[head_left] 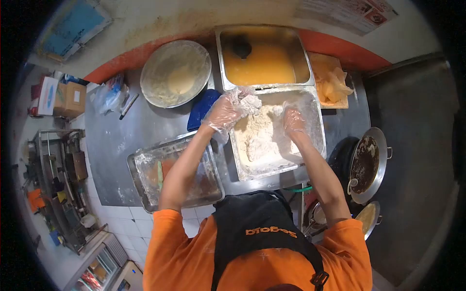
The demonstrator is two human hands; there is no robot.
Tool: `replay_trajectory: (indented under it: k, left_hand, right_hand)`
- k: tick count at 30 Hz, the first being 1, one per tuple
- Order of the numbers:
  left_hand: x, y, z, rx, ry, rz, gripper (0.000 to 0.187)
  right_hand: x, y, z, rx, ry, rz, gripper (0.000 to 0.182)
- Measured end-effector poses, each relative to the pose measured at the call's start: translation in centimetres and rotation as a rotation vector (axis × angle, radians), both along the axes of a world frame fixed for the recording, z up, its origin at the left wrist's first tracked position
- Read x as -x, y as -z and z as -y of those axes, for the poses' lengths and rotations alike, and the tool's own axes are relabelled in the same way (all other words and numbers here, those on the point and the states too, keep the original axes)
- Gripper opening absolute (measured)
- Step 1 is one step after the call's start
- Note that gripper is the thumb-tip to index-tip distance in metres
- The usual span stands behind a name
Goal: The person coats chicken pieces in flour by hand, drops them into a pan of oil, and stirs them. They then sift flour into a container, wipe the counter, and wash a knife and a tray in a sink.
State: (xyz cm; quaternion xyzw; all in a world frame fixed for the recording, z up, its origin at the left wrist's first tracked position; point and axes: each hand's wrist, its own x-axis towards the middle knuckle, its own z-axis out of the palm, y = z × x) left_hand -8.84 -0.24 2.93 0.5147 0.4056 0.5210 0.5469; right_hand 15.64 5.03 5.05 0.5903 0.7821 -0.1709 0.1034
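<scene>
My left hand (226,114), in a clear plastic glove, is closed on a flour-coated piece (249,104) at the left rim of a metal pan of flour (313,140). What lies under that coating cannot be made out. Inside the same pan, towards its right side, is my right hand (294,121), also gloved; its fingertips are hard to see against the flour. Pale flour (259,123) is heaped in the pan's middle, and a lumpy coated piece (260,147) lies nearer to me.
Behind stands a deep pan of orange liquid (262,70) with a dark round object in it. A floury bowl (175,72), blue cloth (201,107) and shallow metal tray (138,182) are to the left. Right are an orange bag (335,87) and a wok (369,165).
</scene>
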Motion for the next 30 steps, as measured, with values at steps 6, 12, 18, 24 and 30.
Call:
replay_trajectory:
  k: [6, 12, 18, 24, 30]
  left_hand:
    - [-0.2, -0.4, -0.1, 0.092, -0.01, 0.011, 0.046]
    - [-0.1, -0.5, -0.1, 0.089, -0.035, -0.017, 0.044]
    - [0.1, 0.6, 0.1, 0.068, -0.063, 0.048, 0.044]
    - [0.0, 0.6, -0.3, 0.071, -0.055, 0.071, 0.044]
    - [-0.1, 0.5, 0.1, 0.116, -0.028, 0.122, 0.041]
  right_hand:
    - [-3.9, 2.3, 0.3, 0.12, -0.366, 0.08, 0.056]
    - [-4.3, 6.6, 3.9, 0.24, -0.211, 0.15, 0.036]
    - [-3.2, 2.0, -0.8, 0.452, 0.03, -0.369, 0.051]
    - [1.5, 9.7, 1.7, -0.204, -0.423, -0.011, 0.051]
    - [2.3, 0.6, 1.7, 0.243, -0.124, 0.003, 0.028]
